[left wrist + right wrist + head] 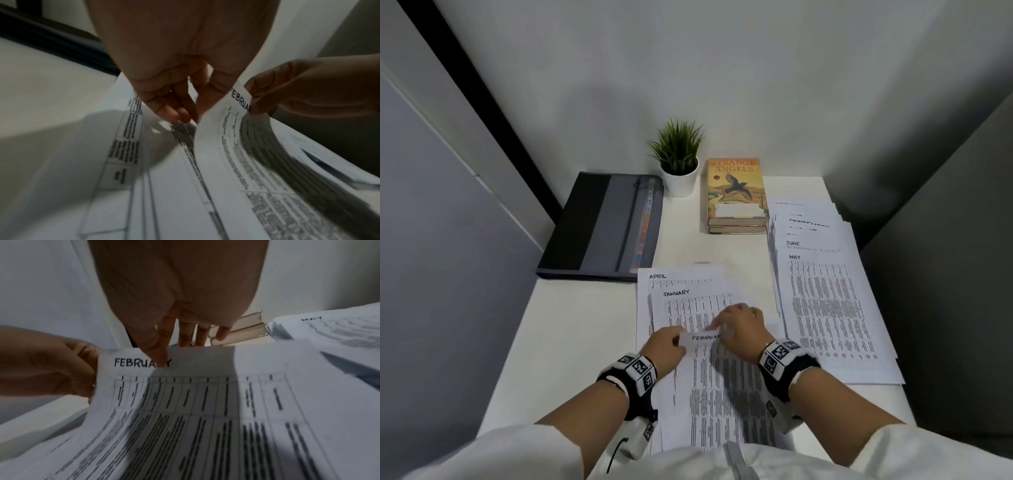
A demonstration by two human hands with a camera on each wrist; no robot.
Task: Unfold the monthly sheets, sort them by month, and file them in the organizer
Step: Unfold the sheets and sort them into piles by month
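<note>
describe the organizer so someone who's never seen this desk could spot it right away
Start at the white desk and look to its far left corner, by the wall. The organizer lies flat there, left of the potted plant and the stacked books. It is the only dark thing on the desk: black and grey with a zip, unlike the white sheets.

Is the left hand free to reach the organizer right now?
Probably not yet. The left hand pinches the February sheet's top corner, with the right hand holding the same edge. The bare desk towards the organizer looks unobstructed once it lets go.
</note>
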